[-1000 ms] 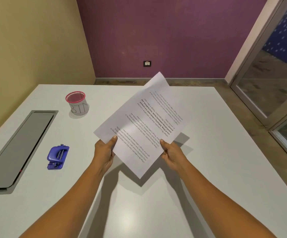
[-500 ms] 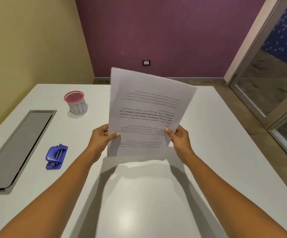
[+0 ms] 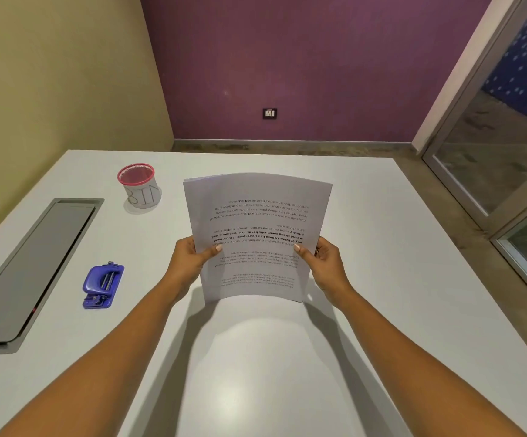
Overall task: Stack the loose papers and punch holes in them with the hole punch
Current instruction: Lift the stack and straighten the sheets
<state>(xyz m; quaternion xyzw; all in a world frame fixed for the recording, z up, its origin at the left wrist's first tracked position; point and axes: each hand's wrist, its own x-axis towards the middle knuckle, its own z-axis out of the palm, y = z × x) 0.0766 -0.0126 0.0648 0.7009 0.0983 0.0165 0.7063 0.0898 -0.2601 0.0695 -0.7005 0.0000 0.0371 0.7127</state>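
Observation:
A stack of white printed papers (image 3: 257, 212) stands nearly upright over the middle of the white table (image 3: 382, 294), its lower edge close to the tabletop and its text upside down to me. My left hand (image 3: 189, 260) grips the stack's left edge, thumb on the front sheet. My right hand (image 3: 325, 263) grips the right edge the same way. The blue hole punch (image 3: 103, 287) lies on the table to the left, a hand's width from my left forearm, untouched.
A red-rimmed mesh cup with a white label (image 3: 139, 187) stands at the back left. A long grey recessed cable flap (image 3: 32, 266) runs along the table's left side. A glass door (image 3: 508, 152) is on the right.
The papers swung from a slanted, tilted hold to upright and squared, then dropped lower toward the tabletop. Both hands shifted to opposite side edges.

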